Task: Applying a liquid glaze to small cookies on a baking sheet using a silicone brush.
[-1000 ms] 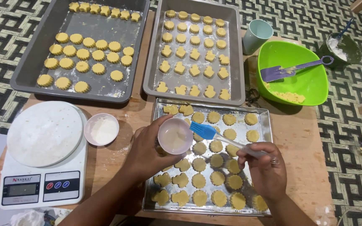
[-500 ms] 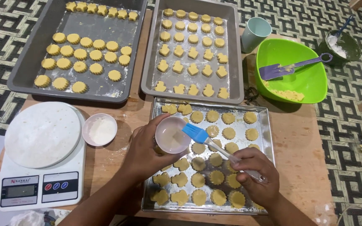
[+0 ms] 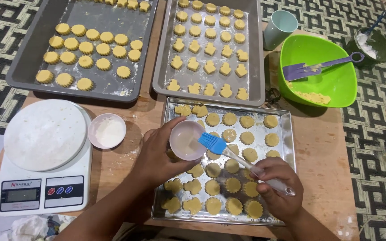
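Currently my left hand [image 3: 157, 156] cups the small pale pink bowl [image 3: 186, 140] over the shiny steel tray [image 3: 287, 134]; my right hand [image 3: 275, 187] pinches the blue-bristled pastry brush [image 3: 228, 154] mid-handle. Raw yellow dough rounds [image 3: 234, 206] below look soft, fragile; light strokes advised.

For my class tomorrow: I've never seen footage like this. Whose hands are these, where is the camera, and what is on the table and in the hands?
The one view comes from a camera worn on a person's head, looking down at their own bare hands. The left hand holds a small pink bowl. The right hand holds a blue-bristled brush, its bristles at the bowl's rim. Below them a shiny tray carries unbaked cookies. Two grey trays with more cookies lie behind. Also there: a kitchen scale, a green bowl with a purple spatula, and a pale cup.
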